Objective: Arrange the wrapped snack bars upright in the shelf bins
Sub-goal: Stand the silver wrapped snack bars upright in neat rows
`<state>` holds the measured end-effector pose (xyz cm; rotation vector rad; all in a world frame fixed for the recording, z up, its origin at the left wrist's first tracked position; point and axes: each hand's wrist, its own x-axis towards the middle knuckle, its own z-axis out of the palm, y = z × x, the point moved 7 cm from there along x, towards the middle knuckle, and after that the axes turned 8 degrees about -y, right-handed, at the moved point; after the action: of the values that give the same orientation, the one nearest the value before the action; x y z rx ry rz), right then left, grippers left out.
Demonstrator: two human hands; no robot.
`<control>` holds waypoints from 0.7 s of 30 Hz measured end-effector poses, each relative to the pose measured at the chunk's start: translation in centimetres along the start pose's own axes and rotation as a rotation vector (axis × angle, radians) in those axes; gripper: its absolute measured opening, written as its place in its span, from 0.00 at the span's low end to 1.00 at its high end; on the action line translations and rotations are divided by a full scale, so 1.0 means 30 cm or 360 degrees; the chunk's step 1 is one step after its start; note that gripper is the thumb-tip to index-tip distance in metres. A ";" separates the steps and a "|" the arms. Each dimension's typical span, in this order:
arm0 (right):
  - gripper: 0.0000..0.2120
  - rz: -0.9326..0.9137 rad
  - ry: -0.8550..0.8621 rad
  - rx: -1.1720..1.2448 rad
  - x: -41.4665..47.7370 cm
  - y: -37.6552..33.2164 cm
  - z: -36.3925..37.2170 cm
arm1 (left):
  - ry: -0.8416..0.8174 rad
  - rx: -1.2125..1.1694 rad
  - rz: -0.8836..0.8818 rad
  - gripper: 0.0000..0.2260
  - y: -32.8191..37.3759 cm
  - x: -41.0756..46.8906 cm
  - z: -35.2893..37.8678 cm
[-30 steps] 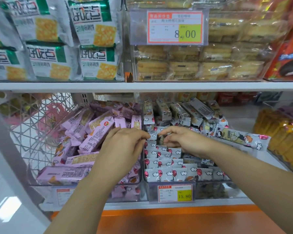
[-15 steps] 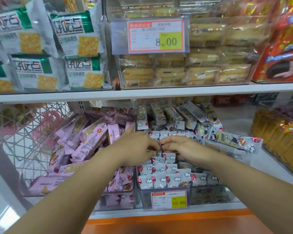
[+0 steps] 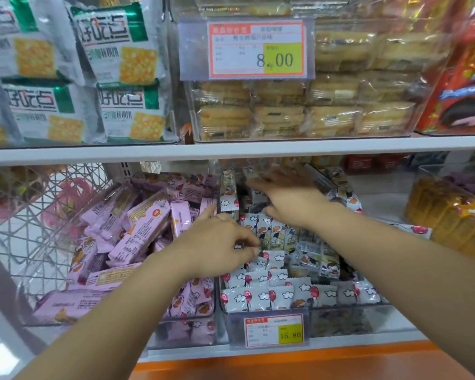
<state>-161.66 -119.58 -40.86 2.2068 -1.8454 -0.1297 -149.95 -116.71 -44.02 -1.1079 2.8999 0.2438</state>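
A person's left hand (image 3: 217, 242) is pinching the crimped top edge of one of the glossy white snack bars (image 3: 258, 297), which are standing upright in tight rows at the near end of a clear plastic bin (image 3: 340, 322) on the lower shelf (image 3: 368, 344). The right hand (image 3: 291, 198), motion-blurred, is reaching over the bin's far end, fingers stretched flat and grip released, above loosely leaning bars. To the left, shiny purple snack bars (image 3: 137, 231) are lying jumbled in a neighbouring bin (image 3: 181, 338), beside a wire basket (image 3: 39, 215).

Left bin (image 3: 181, 335) adjoins right bin (image 3: 346, 323), beneath the upper shelf (image 3: 231, 152).
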 end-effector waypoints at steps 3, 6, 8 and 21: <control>0.23 0.0025 0.0129 -0.0069 0.013 -0.008 -0.012 | 0.0006 0.0012 0.0005 0.16 -0.006 0.000 0.008; 0.18 0.0046 0.0237 -0.0015 -0.006 -0.011 -0.031 | -0.0002 0.0006 0.0004 0.17 -0.010 -0.001 0.014; 0.16 0.0080 0.0301 0.0073 -0.043 -0.002 -0.055 | -0.0003 0.0017 0.0000 0.18 -0.009 -0.002 0.014; 0.21 0.0075 0.0521 0.2195 -0.473 0.029 -0.030 | -0.0162 0.0106 -0.0125 0.17 0.032 -0.006 -0.008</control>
<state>-164.97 -105.72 -41.16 2.5325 -1.9694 1.8844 -150.45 -115.93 -43.63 -1.1601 2.7482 0.1938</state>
